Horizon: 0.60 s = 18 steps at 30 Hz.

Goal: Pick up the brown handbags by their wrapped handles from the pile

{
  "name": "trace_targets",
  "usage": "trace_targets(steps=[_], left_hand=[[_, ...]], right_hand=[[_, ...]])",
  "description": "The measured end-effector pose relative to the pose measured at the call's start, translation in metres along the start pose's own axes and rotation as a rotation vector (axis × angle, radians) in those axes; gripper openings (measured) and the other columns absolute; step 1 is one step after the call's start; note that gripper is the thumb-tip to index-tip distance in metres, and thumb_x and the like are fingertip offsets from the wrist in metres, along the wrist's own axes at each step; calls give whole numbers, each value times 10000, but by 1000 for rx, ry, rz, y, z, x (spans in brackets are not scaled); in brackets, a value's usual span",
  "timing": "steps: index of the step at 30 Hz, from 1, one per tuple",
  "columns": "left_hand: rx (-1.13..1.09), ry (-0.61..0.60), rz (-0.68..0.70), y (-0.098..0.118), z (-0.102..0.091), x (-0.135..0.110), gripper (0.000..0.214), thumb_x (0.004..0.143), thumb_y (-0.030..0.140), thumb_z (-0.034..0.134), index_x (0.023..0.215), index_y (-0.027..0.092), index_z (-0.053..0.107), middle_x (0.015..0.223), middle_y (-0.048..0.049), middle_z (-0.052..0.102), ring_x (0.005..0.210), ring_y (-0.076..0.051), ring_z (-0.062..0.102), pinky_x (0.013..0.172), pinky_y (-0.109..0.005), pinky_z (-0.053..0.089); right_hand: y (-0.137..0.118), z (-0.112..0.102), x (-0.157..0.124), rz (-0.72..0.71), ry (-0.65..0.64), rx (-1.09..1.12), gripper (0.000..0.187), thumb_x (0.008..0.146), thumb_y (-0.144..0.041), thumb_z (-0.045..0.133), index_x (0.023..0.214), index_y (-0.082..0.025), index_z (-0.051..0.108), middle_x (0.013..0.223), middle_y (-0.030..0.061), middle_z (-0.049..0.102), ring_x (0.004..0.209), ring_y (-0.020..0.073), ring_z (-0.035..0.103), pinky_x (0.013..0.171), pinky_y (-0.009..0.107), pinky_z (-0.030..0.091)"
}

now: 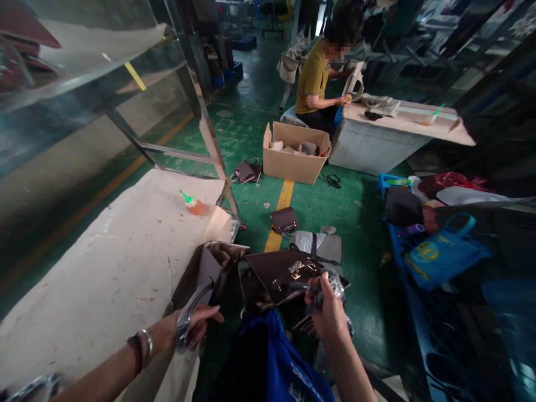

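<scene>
My left hand is closed round a curved bag handle wrapped in clear plastic, at the right edge of the pale worktable. My right hand grips crumpled clear plastic wrap against a dark brown handbag with a gold clasp, which lies open-flapped in front of me. A bracelet and a dark band sit on my left wrist. Blue fabric covers my lap below the bag.
An orange glue bottle with a green tip lies on the worktable. More brown bags lie on the green floor near an open cardboard box. A seated person in a mustard shirt works at another table. A blue tote lies at right.
</scene>
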<state>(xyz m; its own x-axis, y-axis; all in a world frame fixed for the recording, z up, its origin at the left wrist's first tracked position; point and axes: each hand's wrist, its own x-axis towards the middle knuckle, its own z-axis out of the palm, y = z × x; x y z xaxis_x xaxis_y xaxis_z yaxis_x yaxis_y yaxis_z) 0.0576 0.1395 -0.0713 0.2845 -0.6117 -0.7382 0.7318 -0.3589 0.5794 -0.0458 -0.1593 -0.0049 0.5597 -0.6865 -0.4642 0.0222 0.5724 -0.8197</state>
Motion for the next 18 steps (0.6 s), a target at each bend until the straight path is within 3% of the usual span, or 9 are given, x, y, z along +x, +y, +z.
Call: trace_targets(steps=[2,4,7,9,12,16,18], left_hand=[[12,9,-2,-11,12,11,669,698,635,707,1094,112,577,711,-86,604,605,-166,574,508,-202,429],[10,-15,-15,-19,27,25,868,578,656,776,1223,149,492,941,-108,595,860,-235,581,671,-278,494],[29,-22,-32,-26,50,48,1080,480,655,814,1335,147,392,847,-50,516,818,-200,507,628,-248,443],[37,-19,-27,-30,62,63,1020,547,600,795,1348,131,371,778,-28,503,733,-176,474,583,-230,383],[43,-59,35,-35,70,82,783,560,486,789,1194,117,513,853,-70,579,817,-226,516,704,-280,416],[72,-134,163,-40,64,94,461,593,476,766,898,148,657,899,-99,603,918,-283,528,894,-350,396],[71,-142,199,-40,56,94,426,629,488,757,898,168,674,920,-78,596,898,-247,516,887,-325,394]], right_hand=[[5,-3,-5,47,-5,7,422,655,-512,764,797,-177,549,693,-13,576,537,109,501,441,206,394],[10,-4,-11,90,-3,24,408,668,-512,756,798,-175,567,720,-1,600,565,113,518,482,215,418],[17,-5,-17,133,-41,12,426,653,-532,758,790,-167,587,765,23,631,596,128,533,525,239,437],[18,-5,-20,143,-64,-14,439,618,-529,773,772,-162,587,801,47,646,612,154,547,536,271,445],[13,-3,-23,135,-80,-28,437,595,-512,777,775,-163,585,841,66,654,624,178,561,542,301,449],[-3,12,-24,113,-140,-1,454,627,-544,765,760,-157,568,858,64,653,648,169,575,541,283,447],[-10,23,-23,110,-180,20,472,630,-553,772,771,-152,567,849,59,650,656,163,579,527,266,440]])
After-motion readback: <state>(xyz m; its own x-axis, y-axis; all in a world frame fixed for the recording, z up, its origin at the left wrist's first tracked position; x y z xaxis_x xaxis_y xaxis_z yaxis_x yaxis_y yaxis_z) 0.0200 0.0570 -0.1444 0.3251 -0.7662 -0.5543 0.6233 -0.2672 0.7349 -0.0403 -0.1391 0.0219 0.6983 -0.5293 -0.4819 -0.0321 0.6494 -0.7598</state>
